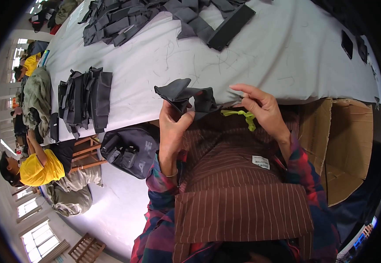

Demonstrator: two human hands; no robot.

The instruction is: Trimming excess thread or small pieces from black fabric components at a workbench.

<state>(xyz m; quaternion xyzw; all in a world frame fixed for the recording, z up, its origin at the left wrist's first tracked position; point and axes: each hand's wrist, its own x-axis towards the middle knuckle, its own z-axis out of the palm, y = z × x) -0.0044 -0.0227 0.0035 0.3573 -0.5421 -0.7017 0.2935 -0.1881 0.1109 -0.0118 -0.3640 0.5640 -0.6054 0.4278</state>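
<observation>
My left hand (174, 125) is closed on a folded dark grey fabric piece (204, 101), pinched between thumb and fingers above my lap at the table's near edge. My right hand (264, 109) is just right of the fabric. Its index finger reaches left, and a slim grey tool that looks like thread snips (233, 103) shows at its fingers, partly hidden. From the hand hangs a yellow-green ribbon (245, 116). Left of my hands, a stack of similar dark grey fabric pieces (85, 98) lies on the white-covered table (131, 83).
More dark fabric pieces (124, 19) heap at the far side, beside loose threads. A black phone (347, 44) lies far right. An open cardboard box (348, 144) stands right of my lap; a dark bag (131, 151) is at left. A person in yellow (43, 168) sits further left.
</observation>
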